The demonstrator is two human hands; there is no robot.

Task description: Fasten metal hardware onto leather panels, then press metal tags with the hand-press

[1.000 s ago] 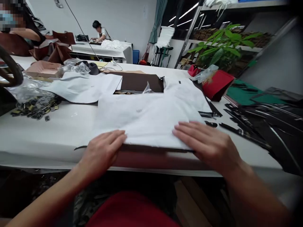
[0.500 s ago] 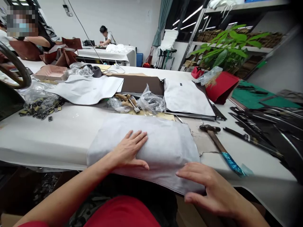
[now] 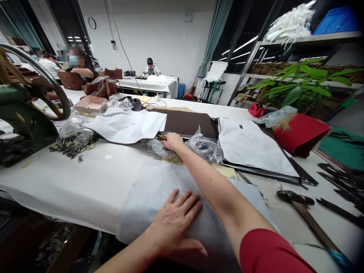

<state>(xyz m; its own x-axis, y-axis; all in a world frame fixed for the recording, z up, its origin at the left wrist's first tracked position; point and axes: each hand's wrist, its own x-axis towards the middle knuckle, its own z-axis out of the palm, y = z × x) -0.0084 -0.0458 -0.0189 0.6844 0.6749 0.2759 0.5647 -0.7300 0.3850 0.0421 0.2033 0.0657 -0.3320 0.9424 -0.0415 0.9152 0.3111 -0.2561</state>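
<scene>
Our left hand (image 3: 173, 223) lies flat, fingers spread and holding nothing, on the soft, light grey nonwoven sheet (image 3: 159, 201) at the desk (image 3: 68, 182) edge; its hem looks easiest to pinch. Our right hand (image 3: 173, 141) reaches the clear plastic bag (image 3: 160, 148), fingers curled, hold unclear.

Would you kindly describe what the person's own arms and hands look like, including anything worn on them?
The left hand and right hand are bare, with no gloves, and no ring or watch shows on either. The right arm is bare below a red short sleeve. The left arm is bare too; its sleeve is out of view.
</scene>
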